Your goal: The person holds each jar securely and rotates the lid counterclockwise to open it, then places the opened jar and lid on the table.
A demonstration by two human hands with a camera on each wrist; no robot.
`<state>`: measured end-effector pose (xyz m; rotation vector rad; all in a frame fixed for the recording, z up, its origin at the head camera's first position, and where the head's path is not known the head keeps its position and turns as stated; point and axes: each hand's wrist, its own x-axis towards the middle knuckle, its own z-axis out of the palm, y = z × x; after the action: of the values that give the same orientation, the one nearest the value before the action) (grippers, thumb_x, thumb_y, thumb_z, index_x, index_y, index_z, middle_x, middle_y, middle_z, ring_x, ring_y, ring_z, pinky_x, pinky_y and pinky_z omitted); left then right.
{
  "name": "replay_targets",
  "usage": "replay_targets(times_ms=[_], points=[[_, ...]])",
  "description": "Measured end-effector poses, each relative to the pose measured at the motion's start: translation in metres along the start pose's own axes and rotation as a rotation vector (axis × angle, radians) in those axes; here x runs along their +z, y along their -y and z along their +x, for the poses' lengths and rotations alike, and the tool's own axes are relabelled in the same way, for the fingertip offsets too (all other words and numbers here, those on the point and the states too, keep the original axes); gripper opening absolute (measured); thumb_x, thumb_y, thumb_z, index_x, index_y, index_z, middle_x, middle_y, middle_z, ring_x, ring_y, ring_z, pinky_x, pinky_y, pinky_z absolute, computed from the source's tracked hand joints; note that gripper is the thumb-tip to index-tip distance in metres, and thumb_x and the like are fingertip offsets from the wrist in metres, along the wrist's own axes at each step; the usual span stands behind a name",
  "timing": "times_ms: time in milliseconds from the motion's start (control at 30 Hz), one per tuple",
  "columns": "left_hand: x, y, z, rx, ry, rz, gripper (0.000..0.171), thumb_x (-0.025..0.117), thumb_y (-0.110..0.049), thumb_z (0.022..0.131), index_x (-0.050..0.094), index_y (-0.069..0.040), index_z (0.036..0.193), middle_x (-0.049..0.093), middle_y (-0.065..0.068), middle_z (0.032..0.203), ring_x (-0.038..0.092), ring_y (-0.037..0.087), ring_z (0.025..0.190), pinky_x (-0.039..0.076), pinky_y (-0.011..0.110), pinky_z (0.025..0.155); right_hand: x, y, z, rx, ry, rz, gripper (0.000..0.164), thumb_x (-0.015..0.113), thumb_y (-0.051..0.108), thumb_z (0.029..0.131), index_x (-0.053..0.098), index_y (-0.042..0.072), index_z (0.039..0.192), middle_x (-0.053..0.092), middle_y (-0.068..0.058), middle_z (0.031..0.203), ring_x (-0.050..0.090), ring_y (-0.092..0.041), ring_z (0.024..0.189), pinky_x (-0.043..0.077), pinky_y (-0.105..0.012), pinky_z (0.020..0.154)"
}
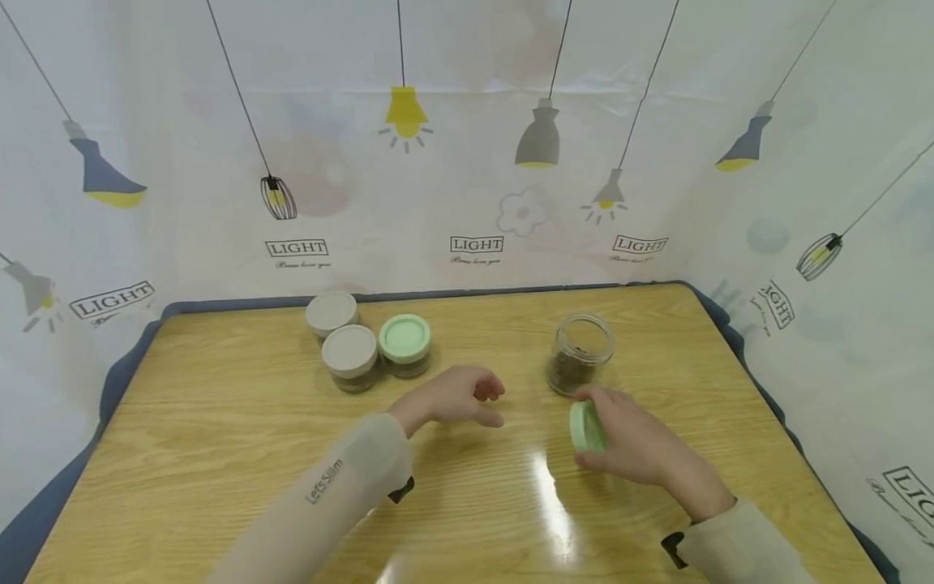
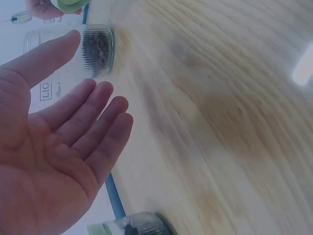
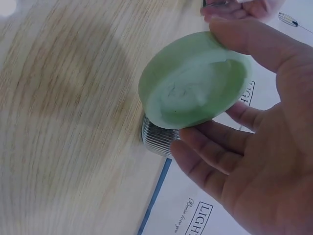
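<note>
you are perhaps closing the jar (image 1: 579,358): right hand (image 1: 633,438) pinches the lid (image 3: 190,88), left hand (image 1: 456,395) has fingers loosely spread, so next turn lid level.

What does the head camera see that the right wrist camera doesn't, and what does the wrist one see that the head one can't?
Only the head view: two jars with white lids and the person's sleeves.

Only the right wrist view: the palm of the right hand and the ribs on the glass jar.

Both: that jar, the green lid held in the right hand, the left hand and the table.
</note>
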<state>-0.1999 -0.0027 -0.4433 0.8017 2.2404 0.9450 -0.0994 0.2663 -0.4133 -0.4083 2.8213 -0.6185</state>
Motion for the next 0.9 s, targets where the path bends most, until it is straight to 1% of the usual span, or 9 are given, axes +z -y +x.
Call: replay_targets(times_ms=[167,267,400,433,500,600,700,833,900], points=[[-0.003,0.009,-0.017,-0.009,0.018,0.024,0.046,0.075,-0.029,0.082,0.059,-0.007,0.119,0.062,0.004,0.114,0.055,0.021,0.110,0.044,0.041,0.099,0.002,-0.005,0.000,-0.006,-0.006,0.017,0.086,0.079,0.041,0.074,0.036,0.003,0.139,0.050,-0.020,0.127,0.051,-0.029,0.102,0.051,-0.041,0.074],[-0.004,0.015,-0.027,-0.008,0.018,0.052,0.046,0.075,-0.029,0.081,0.060,-0.007,0.118,0.062,0.004,0.113,0.055,0.022,0.109,0.044,0.041,0.098,0.003,-0.009,0.001,-0.001,0.006,0.022,0.091,0.077,0.043,0.076,0.032,0.001,0.143,0.044,-0.025,0.136,0.049,-0.036,0.113,0.050,-0.050,0.086],[-0.004,0.021,-0.038,0.004,0.012,0.105,0.045,0.076,-0.030,0.080,0.061,-0.007,0.116,0.064,0.005,0.111,0.057,0.022,0.106,0.045,0.042,0.097,0.005,-0.014,0.001,0.006,0.026,0.052,0.092,0.075,0.048,0.078,0.032,0.002,0.145,0.038,-0.025,0.143,0.041,-0.042,0.126,0.042,-0.059,0.099],[-0.004,0.023,-0.040,0.014,0.009,0.119,0.045,0.076,-0.030,0.079,0.061,-0.006,0.115,0.064,0.006,0.110,0.057,0.023,0.105,0.045,0.043,0.096,0.005,-0.016,0.001,0.005,0.026,0.064,0.092,0.075,0.049,0.077,0.032,0.002,0.145,0.038,-0.025,0.143,0.041,-0.042,0.126,0.041,-0.059,0.099],[-0.005,0.025,-0.045,0.012,0.005,0.132,0.044,0.076,-0.030,0.079,0.062,-0.007,0.114,0.065,0.006,0.111,0.057,0.022,0.105,0.045,0.043,0.096,0.005,-0.017,0.001,0.004,0.017,0.081,0.092,0.075,0.049,0.077,0.034,0.002,0.144,0.039,-0.024,0.142,0.042,-0.041,0.125,0.041,-0.059,0.099],[-0.006,0.030,-0.052,0.005,0.000,0.137,0.044,0.076,-0.030,0.080,0.061,-0.007,0.114,0.065,0.005,0.112,0.057,0.022,0.106,0.045,0.043,0.097,0.007,-0.020,0.001,0.008,-0.001,0.097,0.091,0.077,0.048,0.076,0.035,0.002,0.143,0.043,-0.022,0.140,0.048,-0.035,0.119,0.045,-0.055,0.095],[-0.006,0.034,-0.058,0.002,-0.008,0.139,0.044,0.075,-0.030,0.080,0.061,-0.007,0.115,0.065,0.005,0.113,0.057,0.022,0.107,0.045,0.043,0.098,0.009,-0.022,0.002,0.011,-0.017,0.129,0.090,0.078,0.045,0.075,0.035,0.002,0.142,0.045,-0.020,0.138,0.051,-0.032,0.116,0.047,-0.052,0.092],[-0.007,0.039,-0.068,0.018,-0.008,0.131,0.044,0.075,-0.029,0.081,0.061,-0.005,0.115,0.065,0.008,0.114,0.058,0.024,0.108,0.044,0.045,0.098,0.014,-0.026,0.003,0.011,-0.019,0.210,0.088,0.081,0.041,0.074,0.037,0.002,0.140,0.048,-0.017,0.136,0.051,-0.032,0.116,0.047,-0.052,0.093],[-0.007,0.042,-0.072,0.016,-0.007,0.127,0.045,0.075,-0.030,0.081,0.060,-0.006,0.117,0.065,0.008,0.115,0.057,0.023,0.109,0.044,0.045,0.099,0.016,-0.029,0.004,0.012,-0.016,0.246,0.088,0.081,0.041,0.073,0.037,0.004,0.140,0.049,-0.015,0.134,0.051,-0.032,0.116,0.047,-0.052,0.093]])
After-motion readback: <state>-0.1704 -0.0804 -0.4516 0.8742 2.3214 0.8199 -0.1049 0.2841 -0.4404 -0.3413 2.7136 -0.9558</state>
